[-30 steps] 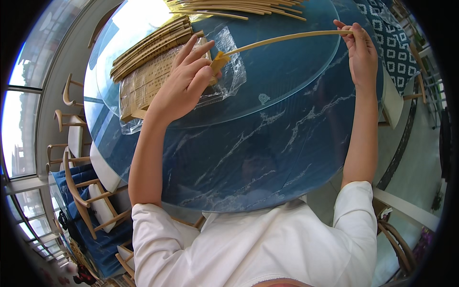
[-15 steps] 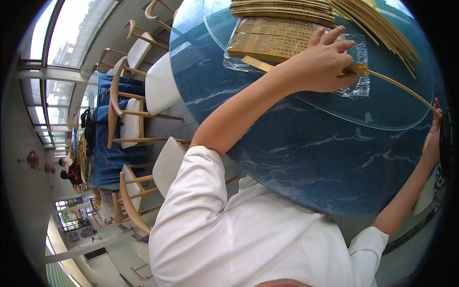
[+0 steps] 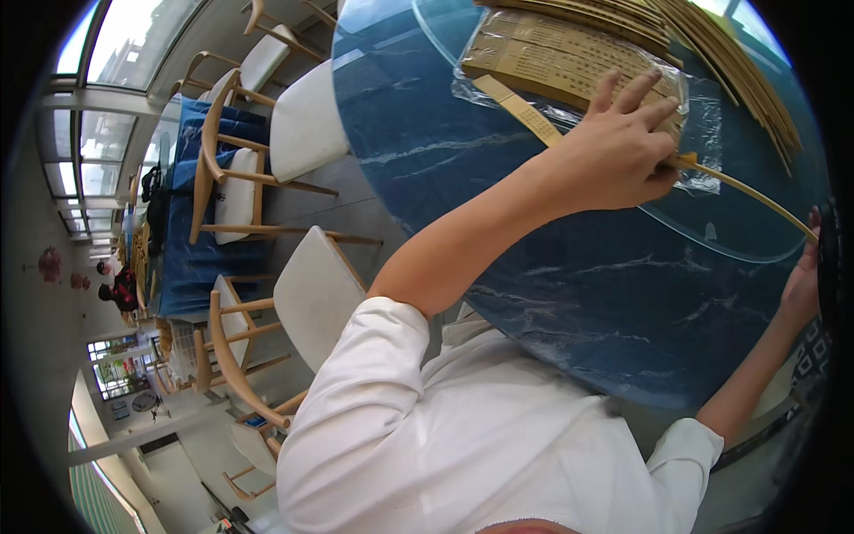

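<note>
My left hand is closed, its thumb and index finger pinching the end of a yellow-brown paper sleeve. A long thin light-brown stick runs from that end to my right hand at the far right, whose fingers close on the stick's other end. Past my left wrist shows a printed paper strip, seemingly the same sleeve's other end; my hand and forearm hide the part between. My left hand's other fingers spread over a stack of printed paper sleeves in clear plastic.
The round table has a blue marbled top with a clear glass disc on it. Long brown sticks or strips lie at the far right, beside more stacked sleeves. Wooden chairs with white seats stand to the left.
The view has shifted, so the table items sit lower and further right. More of the printed strip shows past my left wrist. Both hands keep hold of their ends.
</note>
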A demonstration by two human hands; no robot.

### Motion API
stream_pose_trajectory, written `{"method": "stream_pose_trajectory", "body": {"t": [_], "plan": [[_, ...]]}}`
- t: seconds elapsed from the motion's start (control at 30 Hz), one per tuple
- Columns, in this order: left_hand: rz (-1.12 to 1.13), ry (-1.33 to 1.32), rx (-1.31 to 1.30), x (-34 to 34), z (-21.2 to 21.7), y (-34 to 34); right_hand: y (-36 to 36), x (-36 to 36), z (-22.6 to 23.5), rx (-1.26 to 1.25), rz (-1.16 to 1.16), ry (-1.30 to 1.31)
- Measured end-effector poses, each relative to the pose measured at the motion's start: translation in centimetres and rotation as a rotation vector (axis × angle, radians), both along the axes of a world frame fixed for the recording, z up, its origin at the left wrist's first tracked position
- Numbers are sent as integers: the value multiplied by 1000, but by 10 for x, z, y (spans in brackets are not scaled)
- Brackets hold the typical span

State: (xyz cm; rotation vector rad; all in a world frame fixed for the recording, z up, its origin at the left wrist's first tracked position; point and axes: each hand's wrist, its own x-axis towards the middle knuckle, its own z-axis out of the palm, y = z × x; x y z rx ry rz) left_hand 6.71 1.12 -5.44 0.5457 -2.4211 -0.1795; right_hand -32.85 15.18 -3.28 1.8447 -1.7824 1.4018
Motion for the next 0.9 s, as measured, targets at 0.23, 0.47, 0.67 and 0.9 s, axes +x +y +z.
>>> {"method": "stream_pose_trajectory", "body": {"t": [0.23,0.47,0.67,0.9], "plan": [[4,-71,-2,5,8,5,-4,9,-2,-195,247,-730],[-4,-85,8,4,9,5,3,14,5,-226,211,-716],[4,-72,-28,3,6,4,4,7,4,-217,152,-718],[15,-112,-14,4,3,2,10,4,10,-251,187,-731]]}}
